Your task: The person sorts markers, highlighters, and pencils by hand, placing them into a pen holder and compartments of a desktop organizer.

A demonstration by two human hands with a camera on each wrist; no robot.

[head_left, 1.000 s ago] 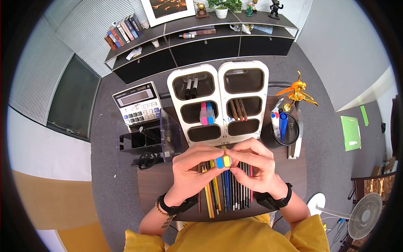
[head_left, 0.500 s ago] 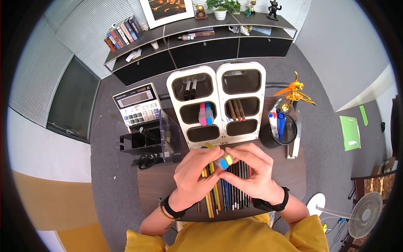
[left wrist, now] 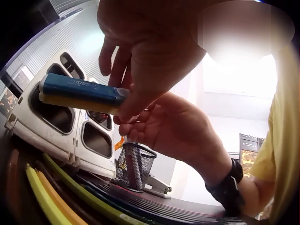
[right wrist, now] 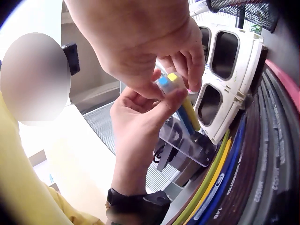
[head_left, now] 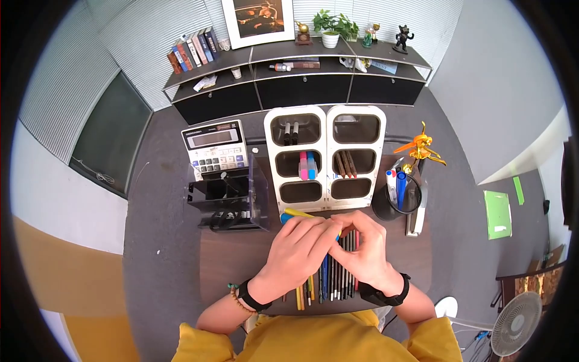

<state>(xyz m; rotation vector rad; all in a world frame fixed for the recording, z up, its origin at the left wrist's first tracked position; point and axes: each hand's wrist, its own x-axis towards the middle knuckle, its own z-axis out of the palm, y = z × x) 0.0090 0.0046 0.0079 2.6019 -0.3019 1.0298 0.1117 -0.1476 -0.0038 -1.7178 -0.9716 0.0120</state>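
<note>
Swung leftward, the blue marker and yellow marker are pinched by the left hand; grip by the right hand is unclear.

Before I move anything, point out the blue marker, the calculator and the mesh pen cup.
Blue marker [left wrist: 82, 89]: left wrist view, side of its barrel.
Calculator [head_left: 215, 148]: head view, its front face.
Mesh pen cup [left wrist: 136, 169]: left wrist view, its side wall.
</note>
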